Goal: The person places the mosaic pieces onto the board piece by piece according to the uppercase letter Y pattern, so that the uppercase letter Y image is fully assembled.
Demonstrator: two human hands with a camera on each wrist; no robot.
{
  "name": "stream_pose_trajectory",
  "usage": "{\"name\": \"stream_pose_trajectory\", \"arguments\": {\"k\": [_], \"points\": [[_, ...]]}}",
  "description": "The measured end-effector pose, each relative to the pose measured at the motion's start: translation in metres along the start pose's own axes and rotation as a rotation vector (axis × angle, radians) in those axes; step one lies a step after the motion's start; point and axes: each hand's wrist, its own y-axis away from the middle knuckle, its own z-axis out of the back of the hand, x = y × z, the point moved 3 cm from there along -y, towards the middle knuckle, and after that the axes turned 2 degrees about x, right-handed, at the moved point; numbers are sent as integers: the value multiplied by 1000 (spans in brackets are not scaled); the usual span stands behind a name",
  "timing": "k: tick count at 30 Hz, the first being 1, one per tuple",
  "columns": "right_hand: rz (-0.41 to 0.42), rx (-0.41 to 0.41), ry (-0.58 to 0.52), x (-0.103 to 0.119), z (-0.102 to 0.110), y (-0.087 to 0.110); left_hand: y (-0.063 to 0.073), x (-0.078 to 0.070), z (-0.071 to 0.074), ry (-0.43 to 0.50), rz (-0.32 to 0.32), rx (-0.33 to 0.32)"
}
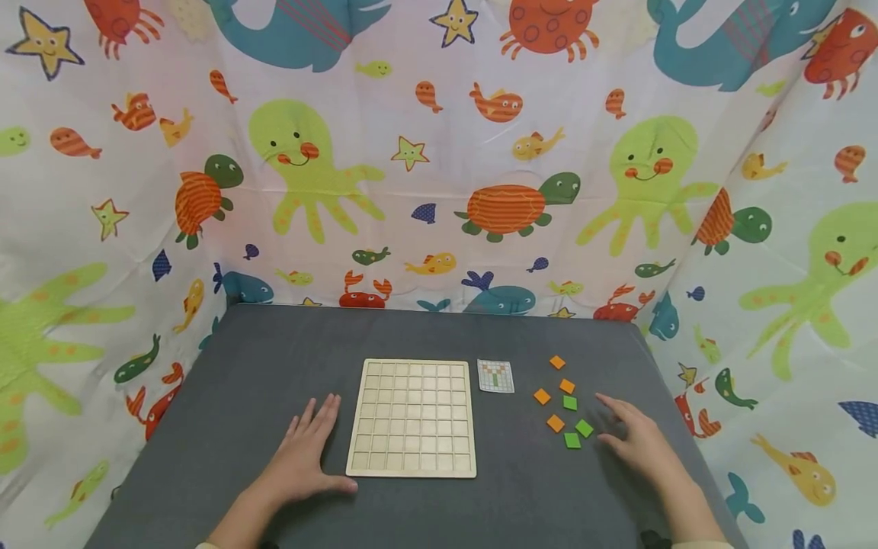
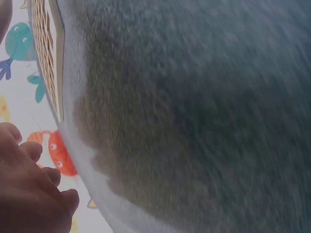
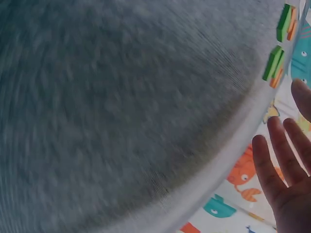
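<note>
A square wooden grid board [image 1: 414, 419] lies flat on the grey table. Left of it is my left hand [image 1: 305, 457], fingers extended forward and thumb pointing toward the board's near left corner. My right hand [image 1: 641, 438] is held just right of several small square tiles, its fingers loosely extended and holding nothing. Among those tiles are an orange tile [image 1: 555, 423] and a green tile [image 1: 584, 428] close to my right fingertips. Between board and tiles lies a small pattern card [image 1: 495, 377]. In the right wrist view, green tiles [image 3: 273, 63] show past my spread fingers.
Grey cloth [image 1: 295, 343] covers the table. A white curtain [image 1: 384, 198] printed with sea animals rises behind the table's far edge and along both sides.
</note>
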Motion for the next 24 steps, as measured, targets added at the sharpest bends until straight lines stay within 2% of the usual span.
{"name": "stream_pose_trajectory", "arguments": {"k": [8, 11, 17, 24], "points": [[-72, 90, -85, -10, -17, -7, -9, -2, -10, 95, 22, 91], [-69, 113, -89, -14, -20, -11, -12, -1, -16, 114, 21, 122], [-7, 178, -102, -18, -24, -15, -19, -2, -22, 129, -10, 135], [-38, 209, -124, -17, -23, -17, -22, 2, -23, 87, 24, 142]]}}
